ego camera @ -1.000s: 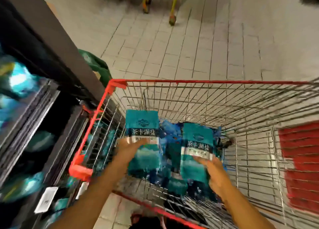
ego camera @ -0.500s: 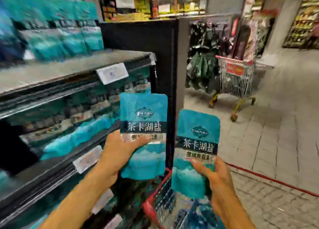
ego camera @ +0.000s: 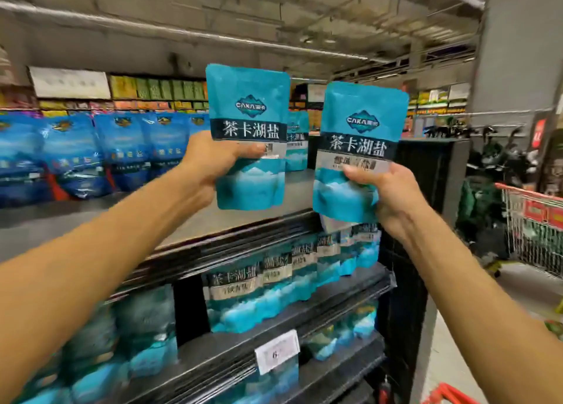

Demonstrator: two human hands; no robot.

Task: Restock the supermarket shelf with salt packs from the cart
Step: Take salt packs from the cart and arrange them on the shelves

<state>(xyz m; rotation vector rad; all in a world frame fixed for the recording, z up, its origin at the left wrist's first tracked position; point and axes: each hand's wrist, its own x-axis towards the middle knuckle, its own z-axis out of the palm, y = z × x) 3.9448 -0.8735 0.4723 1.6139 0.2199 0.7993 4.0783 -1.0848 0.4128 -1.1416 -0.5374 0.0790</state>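
At the top shelf (ego camera: 243, 217) of a supermarket aisle, a person's left hand (ego camera: 210, 162) and right hand (ego camera: 387, 190) each had their grip clamped on a teal salt pack, the left pack (ego camera: 248, 123) and right pack (ego camera: 359, 147) held upright above a bare stretch of shelf. Neither was yet placed. One matching pack (ego camera: 297, 141) stood behind them; lower shelves (ego camera: 304, 309) looked well filled.
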